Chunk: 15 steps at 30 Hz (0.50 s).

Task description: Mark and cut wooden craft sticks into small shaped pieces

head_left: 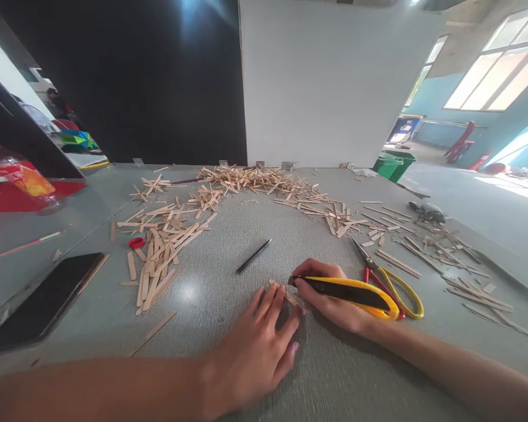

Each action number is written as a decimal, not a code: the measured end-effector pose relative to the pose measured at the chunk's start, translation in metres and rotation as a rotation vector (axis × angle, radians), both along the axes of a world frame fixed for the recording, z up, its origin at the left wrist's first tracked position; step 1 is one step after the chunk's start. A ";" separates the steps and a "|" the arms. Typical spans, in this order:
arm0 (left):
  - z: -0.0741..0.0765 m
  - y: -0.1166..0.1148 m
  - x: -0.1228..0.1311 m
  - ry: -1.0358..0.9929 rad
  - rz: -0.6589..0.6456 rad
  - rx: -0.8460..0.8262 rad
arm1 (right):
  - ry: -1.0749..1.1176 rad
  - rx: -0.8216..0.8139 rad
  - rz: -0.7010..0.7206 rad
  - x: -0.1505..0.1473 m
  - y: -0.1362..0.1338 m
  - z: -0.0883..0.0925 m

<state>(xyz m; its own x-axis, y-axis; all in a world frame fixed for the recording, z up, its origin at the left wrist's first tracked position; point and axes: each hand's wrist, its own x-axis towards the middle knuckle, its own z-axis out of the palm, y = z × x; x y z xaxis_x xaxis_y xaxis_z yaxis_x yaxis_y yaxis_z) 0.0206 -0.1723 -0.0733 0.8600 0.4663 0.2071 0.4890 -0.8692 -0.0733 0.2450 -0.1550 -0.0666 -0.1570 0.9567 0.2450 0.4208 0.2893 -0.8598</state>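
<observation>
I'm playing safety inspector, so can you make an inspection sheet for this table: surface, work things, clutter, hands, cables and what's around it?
Surface: grey, textured tabletop.
Job's things: short wooden stick, partly covered; yellow-and-black cutter.
Clutter: heaps of loose sticks, dark pen, scissors, phone, red ring.
Hands: left hand rests its fingers on the short stick; right hand grips the cutter, its tip close to that stick.
Cables: nothing seen.
Surroundings: black panel and white panel behind; green bins beyond, to the right.
</observation>
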 end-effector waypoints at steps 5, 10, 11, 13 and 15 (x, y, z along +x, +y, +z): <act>0.002 0.001 0.000 0.010 -0.013 0.022 | -0.106 -0.047 0.029 0.002 0.002 0.003; 0.001 0.002 0.000 -0.008 -0.013 0.023 | -0.096 -0.061 0.069 0.002 0.001 0.004; 0.001 0.003 0.000 -0.013 -0.013 0.025 | -0.094 -0.053 0.080 0.002 0.001 0.003; 0.000 0.003 0.000 -0.012 -0.014 0.026 | -0.097 -0.039 0.094 0.001 0.002 0.001; 0.000 0.003 0.000 -0.007 -0.013 0.021 | -0.096 -0.037 0.089 0.000 0.002 0.000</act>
<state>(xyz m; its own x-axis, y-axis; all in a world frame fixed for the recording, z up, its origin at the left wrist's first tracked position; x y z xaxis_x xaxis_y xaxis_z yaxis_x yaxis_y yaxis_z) 0.0210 -0.1692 -0.0730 0.8647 0.4505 0.2223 0.4780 -0.8739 -0.0884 0.2455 -0.1531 -0.0665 -0.2625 0.9461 0.1896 0.4754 0.2978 -0.8278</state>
